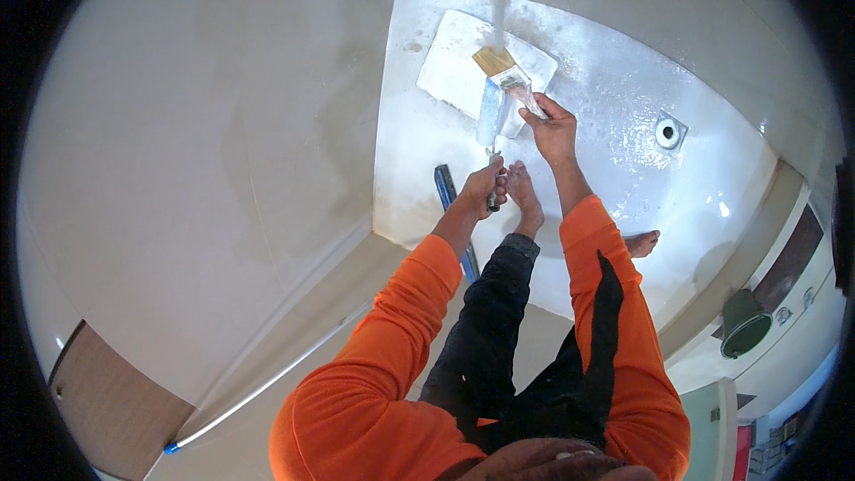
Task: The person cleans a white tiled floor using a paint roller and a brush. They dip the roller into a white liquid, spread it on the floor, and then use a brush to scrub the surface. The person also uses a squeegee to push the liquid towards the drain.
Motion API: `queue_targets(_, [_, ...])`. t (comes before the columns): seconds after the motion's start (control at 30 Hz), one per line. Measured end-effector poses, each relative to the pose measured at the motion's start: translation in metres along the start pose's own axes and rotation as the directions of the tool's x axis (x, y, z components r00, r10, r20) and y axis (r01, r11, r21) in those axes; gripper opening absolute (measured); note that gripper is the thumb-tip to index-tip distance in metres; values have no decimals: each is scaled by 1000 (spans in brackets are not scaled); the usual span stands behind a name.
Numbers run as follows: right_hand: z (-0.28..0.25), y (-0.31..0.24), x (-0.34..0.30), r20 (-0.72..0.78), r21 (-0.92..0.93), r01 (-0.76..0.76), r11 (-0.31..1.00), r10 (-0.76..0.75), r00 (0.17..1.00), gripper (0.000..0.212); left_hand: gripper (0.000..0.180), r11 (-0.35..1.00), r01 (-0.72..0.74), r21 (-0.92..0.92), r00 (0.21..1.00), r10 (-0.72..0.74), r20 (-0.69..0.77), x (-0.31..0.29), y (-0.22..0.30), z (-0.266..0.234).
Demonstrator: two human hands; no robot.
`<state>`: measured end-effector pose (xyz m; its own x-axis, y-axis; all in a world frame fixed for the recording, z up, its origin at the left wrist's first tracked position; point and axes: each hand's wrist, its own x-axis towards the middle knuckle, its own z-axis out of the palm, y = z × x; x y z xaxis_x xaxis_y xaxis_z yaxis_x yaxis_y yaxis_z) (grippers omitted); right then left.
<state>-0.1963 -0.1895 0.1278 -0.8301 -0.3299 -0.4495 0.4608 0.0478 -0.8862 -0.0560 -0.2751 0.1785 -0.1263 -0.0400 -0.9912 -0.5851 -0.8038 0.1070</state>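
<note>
My right hand (551,125) is closed round the pale handle of a wide flat paintbrush (495,61). The brush's tan bristles point up and left, beneath a thin stream of water (500,13) coming from above. In my left hand (484,187) is the handle of what looks like a paint roller (489,113), with a long pale blue head. Its head lies just below the brush and overlaps a white rectangular slab (450,53) on the wet floor. Part of the slab is hidden behind both tools.
A blue and black bar-shaped tool (444,185) lies beside my left forearm. A round floor drain (668,133) is at the right. Pale walls enclose the wet floor (606,98). A white pole (267,383) lies lower left; a dark green bucket (746,325) is at the right.
</note>
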Motion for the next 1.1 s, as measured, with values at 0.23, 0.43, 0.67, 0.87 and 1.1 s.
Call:
queue_targets(0.23, [5,-33,-2,-8,-30,-7,1000,7,1000,37,28,1000,5,26,1000,-5,-19,3,3,-2])
queue_targets(0.43, [3,-47,7,18,-26,45,999,-45,999,37,28,1000,-4,10,1000,4,11,15,0,-4])
queue_targets(0.67, [0,-50,24,82,106,18,994,-27,996,32,28,1000,13,27,999,-12,-42,18,1,-1])
queue_targets(0.87, [6,-47,24,141,244,-74,967,40,989,30,31,1000,9,23,999,-8,-35,17,3,0])
queue_targets(1.1, [13,-39,28,185,458,-121,881,39,982,34,27,1000,3,21,1000,-2,-24,14,6,3])
